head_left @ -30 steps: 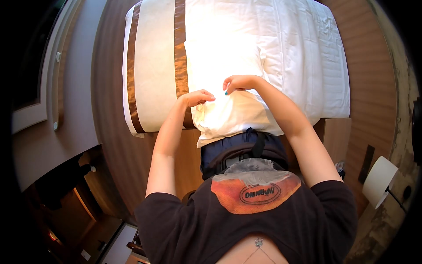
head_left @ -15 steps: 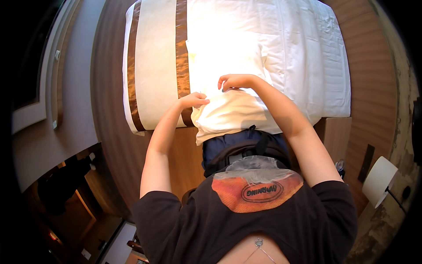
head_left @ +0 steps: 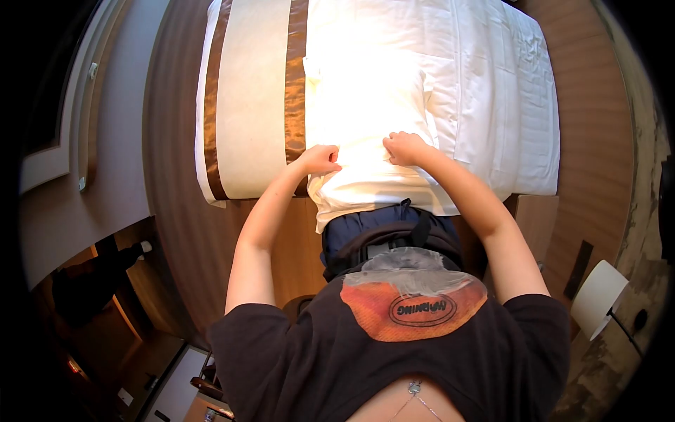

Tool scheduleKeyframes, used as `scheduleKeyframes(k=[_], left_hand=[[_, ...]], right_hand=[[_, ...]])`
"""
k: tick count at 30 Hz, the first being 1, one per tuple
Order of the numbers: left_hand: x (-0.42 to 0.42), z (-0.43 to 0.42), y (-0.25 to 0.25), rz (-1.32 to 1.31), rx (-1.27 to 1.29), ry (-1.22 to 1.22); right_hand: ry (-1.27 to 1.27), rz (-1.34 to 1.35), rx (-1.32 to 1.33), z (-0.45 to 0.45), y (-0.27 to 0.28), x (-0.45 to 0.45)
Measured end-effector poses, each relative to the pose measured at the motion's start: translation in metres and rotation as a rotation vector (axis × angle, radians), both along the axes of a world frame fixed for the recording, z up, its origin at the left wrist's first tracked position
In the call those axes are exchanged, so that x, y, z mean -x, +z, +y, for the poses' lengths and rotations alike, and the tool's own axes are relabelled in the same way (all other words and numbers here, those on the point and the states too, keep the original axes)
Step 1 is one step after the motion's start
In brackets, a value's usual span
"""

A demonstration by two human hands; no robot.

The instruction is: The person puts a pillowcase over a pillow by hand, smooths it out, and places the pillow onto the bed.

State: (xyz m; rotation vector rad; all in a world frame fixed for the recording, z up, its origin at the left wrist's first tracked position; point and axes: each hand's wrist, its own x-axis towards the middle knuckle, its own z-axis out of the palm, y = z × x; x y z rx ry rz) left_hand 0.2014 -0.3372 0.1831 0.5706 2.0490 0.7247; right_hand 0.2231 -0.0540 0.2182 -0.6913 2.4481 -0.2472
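A white cloth point(head_left: 376, 184) lies on the near side of the bed and hangs over its edge against my waist. It is so brightly lit that its exact kind cannot be made out. My left hand point(head_left: 322, 160) is closed in a pinch at the cloth's left side. Further right, my right hand point(head_left: 408, 148) is curled closed, its fingertips pressed down on the cloth. Glare hides how much fabric lies between the fingers of each hand.
The bed point(head_left: 485, 105) has white bedding, with a cream bed runner point(head_left: 253, 98) edged in shiny brown across its left part. At the right stands a wooden bedside unit point(head_left: 534, 214) near a white lampshade point(head_left: 599, 299). Wood flooring point(head_left: 172, 141) runs along the left.
My right hand has moved right and slightly down across the cloth, its fingers curling tighter. My left hand has shifted slightly right and its fingers have closed more.
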Motion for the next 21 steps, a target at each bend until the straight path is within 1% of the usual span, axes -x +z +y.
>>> scheduleKeyframes(k=[1, 3, 4, 5, 6, 8, 9, 12, 13, 15, 17, 18, 20, 21], left_hand=[[-0.003, 0.004, 0.005, 0.099, 0.020, -0.016], [-0.016, 0.009, 0.004, 0.391, -0.230, 0.003], [-0.022, 0.012, 0.003, 0.538, -0.356, 0.012], [-0.028, 0.019, 0.000, 0.495, -0.466, 0.089], [-0.029, 0.026, 0.005, 0.365, -0.432, 0.087], [-0.028, 0.038, 0.025, 0.104, -0.363, 0.082], [-0.026, 0.044, 0.038, 0.039, -0.276, 0.035], [-0.029, 0.066, 0.049, 0.084, -0.209, -0.079], [-0.032, 0.072, 0.044, 0.172, -0.161, -0.133], [-0.035, 0.080, 0.045, 0.253, -0.193, -0.233], [-0.035, 0.084, 0.049, 0.331, -0.190, -0.351], [-0.037, 0.084, 0.050, 0.412, -0.237, -0.358], [-0.042, 0.082, 0.053, 0.571, -0.330, -0.372], [-0.045, 0.082, 0.055, 0.563, -0.371, -0.337]], right_hand=[[-0.022, -0.027, -0.010, 0.002, -0.008, -0.002], [-0.066, -0.081, -0.027, 0.006, -0.015, -0.002], [-0.073, -0.189, 0.003, 0.009, -0.014, 0.000], [-0.080, -0.299, 0.034, 0.012, -0.013, 0.002], [-0.088, -0.408, 0.065, 0.015, -0.011, 0.003], [-0.090, -0.537, 0.077, 0.021, -0.015, 0.002], [-0.092, -0.600, 0.082, 0.023, -0.016, 0.000], [-0.091, -0.561, -0.092, 0.011, 0.015, -0.005], [-0.029, -0.442, -0.107, 0.007, 0.018, -0.010], [0.092, -0.202, -0.135, 0.002, 0.021, -0.016], [0.104, -0.153, -0.097, 0.004, 0.011, -0.018], [0.112, -0.128, -0.079, 0.006, 0.008, -0.019], [0.026, -0.040, -0.027, 0.013, 0.003, -0.022], [-0.016, 0.004, 0.000, 0.015, 0.003, -0.023]])
